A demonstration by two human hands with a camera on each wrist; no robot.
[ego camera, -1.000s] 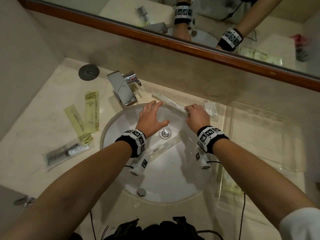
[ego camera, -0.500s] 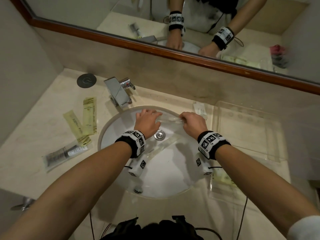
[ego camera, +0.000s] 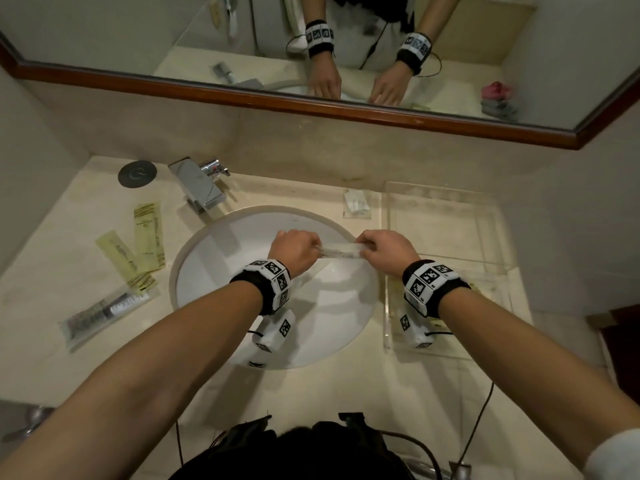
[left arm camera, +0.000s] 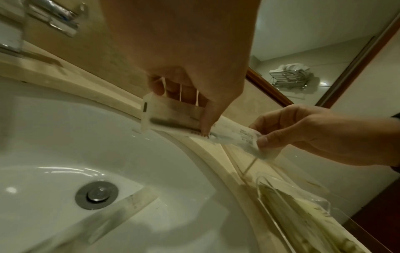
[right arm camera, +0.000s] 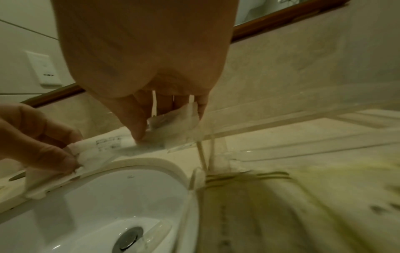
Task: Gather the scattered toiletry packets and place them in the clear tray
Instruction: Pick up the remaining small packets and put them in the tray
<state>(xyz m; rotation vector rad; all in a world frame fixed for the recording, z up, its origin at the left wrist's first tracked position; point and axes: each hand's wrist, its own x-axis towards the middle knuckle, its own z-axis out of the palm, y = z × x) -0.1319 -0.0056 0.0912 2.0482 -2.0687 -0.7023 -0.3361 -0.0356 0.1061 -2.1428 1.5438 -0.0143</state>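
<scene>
My left hand point(ego camera: 297, 251) and right hand point(ego camera: 388, 250) each pinch one end of the long clear packet point(ego camera: 341, 251), keeping it level above the sink point(ego camera: 214, 271) for the clear tray point(ego camera: 446, 258).

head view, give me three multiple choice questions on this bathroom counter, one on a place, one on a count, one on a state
1. Where does the tap stand?
A. behind the basin, to its left
B. inside the clear tray
C. on the mirror frame

2. How many yellow packets lie left of the basin?
A. none
B. two
C. six

3. How is the long clear packet held?
A. lying loose in the basin
B. by the left hand alone
C. by both hands, one at each end

Key: 1 A, the tap sits at the basin's back left rim. 2 B, two yellow packets overlap there. 3 C, the right hand pinches the other end.
</scene>
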